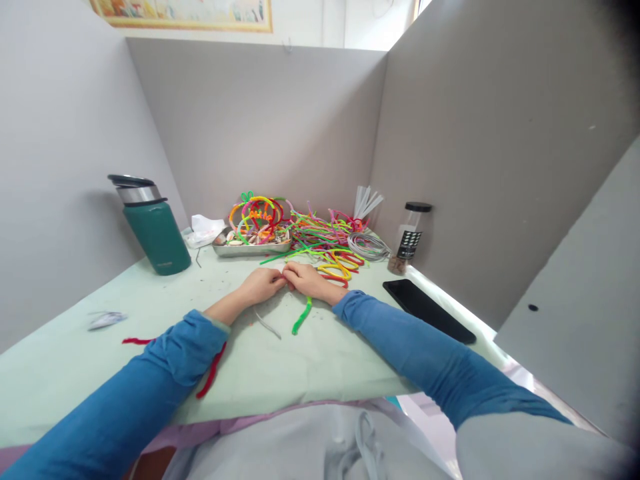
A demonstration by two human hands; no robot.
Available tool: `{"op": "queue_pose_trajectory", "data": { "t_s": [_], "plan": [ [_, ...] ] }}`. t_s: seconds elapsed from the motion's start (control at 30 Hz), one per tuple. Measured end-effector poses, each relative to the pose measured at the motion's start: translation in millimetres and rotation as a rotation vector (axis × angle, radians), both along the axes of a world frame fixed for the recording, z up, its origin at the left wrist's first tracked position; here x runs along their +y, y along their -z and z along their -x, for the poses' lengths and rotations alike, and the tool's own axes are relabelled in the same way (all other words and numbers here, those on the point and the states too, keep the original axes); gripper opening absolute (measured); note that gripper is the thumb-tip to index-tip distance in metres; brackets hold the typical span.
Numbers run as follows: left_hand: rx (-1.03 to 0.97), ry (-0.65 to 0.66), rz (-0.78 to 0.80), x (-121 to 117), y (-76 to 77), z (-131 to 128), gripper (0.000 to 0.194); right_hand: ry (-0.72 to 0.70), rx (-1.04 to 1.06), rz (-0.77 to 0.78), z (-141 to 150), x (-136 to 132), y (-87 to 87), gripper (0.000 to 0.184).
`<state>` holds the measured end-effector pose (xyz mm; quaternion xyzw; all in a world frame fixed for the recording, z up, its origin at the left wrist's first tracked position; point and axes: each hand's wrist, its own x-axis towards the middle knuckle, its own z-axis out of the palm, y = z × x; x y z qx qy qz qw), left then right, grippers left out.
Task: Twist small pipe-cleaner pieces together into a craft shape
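My left hand and my right hand meet over the middle of the table, fingertips pinched close together. Whatever lies between the fingers is too small and hidden to name. From under my right hand a green pipe cleaner with a yellowish upper end hangs toward me. A thin grey wire extends from below my left hand; whether it is held I cannot tell. Under my left forearm lies a red pipe cleaner, partly covered by the sleeve. Bent yellow and red pipe cleaners are just beyond my right wrist.
Behind my hands stand a metal tray with pipe-cleaner shapes and a pile of coloured pipe cleaners. Nearby are a wire coil, a green bottle, a clear black-lidded jar, a black phone and tissue. Grey partitions enclose the table.
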<state>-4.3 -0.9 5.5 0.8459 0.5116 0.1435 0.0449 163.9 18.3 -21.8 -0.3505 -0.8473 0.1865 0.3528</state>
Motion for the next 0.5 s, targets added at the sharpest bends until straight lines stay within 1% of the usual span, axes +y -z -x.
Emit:
{"op": "queue_pose_trajectory", "data": {
  "t_s": [0.5],
  "plan": [
    [0.014,0.007,-0.004,-0.2,0.0,0.1,0.031,0.002,-0.007,-0.016,-0.2,1.7,1.3,0.021]
  ]
}}
